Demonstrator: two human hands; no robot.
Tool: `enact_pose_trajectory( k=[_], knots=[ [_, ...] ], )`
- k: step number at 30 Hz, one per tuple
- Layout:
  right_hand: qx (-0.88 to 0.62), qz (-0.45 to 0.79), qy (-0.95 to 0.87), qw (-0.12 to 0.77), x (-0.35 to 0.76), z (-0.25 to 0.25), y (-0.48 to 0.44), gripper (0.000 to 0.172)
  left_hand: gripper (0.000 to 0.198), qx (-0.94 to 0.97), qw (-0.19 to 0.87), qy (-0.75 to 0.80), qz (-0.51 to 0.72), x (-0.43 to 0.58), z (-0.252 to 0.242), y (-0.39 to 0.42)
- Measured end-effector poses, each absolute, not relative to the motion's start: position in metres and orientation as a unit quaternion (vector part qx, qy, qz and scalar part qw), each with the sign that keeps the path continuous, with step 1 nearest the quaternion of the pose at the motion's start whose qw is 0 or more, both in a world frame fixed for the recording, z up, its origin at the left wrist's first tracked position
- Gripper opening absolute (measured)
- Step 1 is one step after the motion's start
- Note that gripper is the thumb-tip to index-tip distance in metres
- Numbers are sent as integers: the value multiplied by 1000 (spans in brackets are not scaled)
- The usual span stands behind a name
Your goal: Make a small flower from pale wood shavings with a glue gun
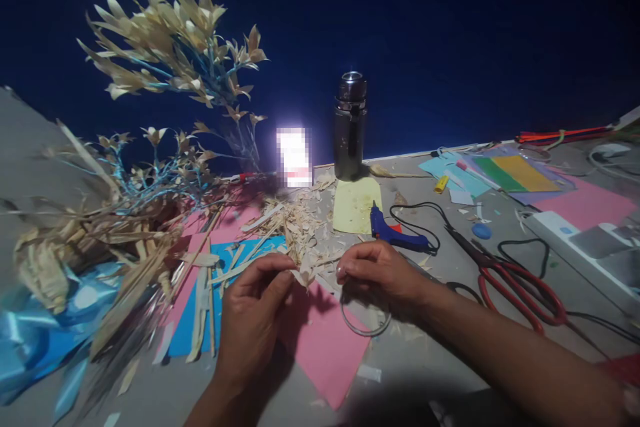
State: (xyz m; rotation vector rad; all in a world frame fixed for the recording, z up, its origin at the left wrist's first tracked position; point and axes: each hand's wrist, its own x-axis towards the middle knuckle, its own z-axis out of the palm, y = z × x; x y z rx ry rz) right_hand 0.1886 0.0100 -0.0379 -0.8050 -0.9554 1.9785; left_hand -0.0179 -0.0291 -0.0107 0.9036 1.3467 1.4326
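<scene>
My left hand (257, 303) pinches a small pale dried-husk flower (303, 277) between thumb and fingertips, above a pink paper sheet (330, 353). Just to the right, my right hand (375, 270) has its fingertips pressed together, apart from the flower. Whatever may be between those fingers is too small to make out. Below the right hand is a thin grey ring (367, 333), partly hidden by the hand; I cannot tell whether it touches the hand. A blue glue gun (400, 237) lies behind the right hand, its tip over a yellow pad (350, 207).
Red-handled scissors (523, 290) and a white power strip (585, 253) lie at right. A dark flask (350, 133) stands at the back beside a bright light (294, 157). Husk flowers on blue stems (170, 73) rise at left, above husk strips (135, 280) and blue paper (187, 330).
</scene>
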Motion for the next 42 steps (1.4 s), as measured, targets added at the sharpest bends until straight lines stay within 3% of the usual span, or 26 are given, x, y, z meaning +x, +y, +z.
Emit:
enact_pose_trajectory(
  k=[5,8,12,16,25,32,42],
  knots=[
    [-305,712,-489,401,192,-27,7,25,5,428,386,551,603,-13,-11,-31],
    [-294,517,-657,464,194,-19,3,15,6,479,331,546,602,-11,-10,-30],
    [-229,254,-798,496,194,-16,-1,13,6,476,353,544,594,-10,-13,-31],
    [-208,135,-832,496,193,-15,-3,13,3,460,402,538,581,-8,-20,-33],
    [-221,97,-819,521,192,-15,1,14,30,317,478,557,601,-10,-15,-30],
    [-224,72,-826,512,192,-22,0,14,35,344,629,531,452,-3,-12,-41],
    [-261,155,-775,554,192,-21,-2,13,37,282,617,529,510,-1,-24,-36]
  ],
)
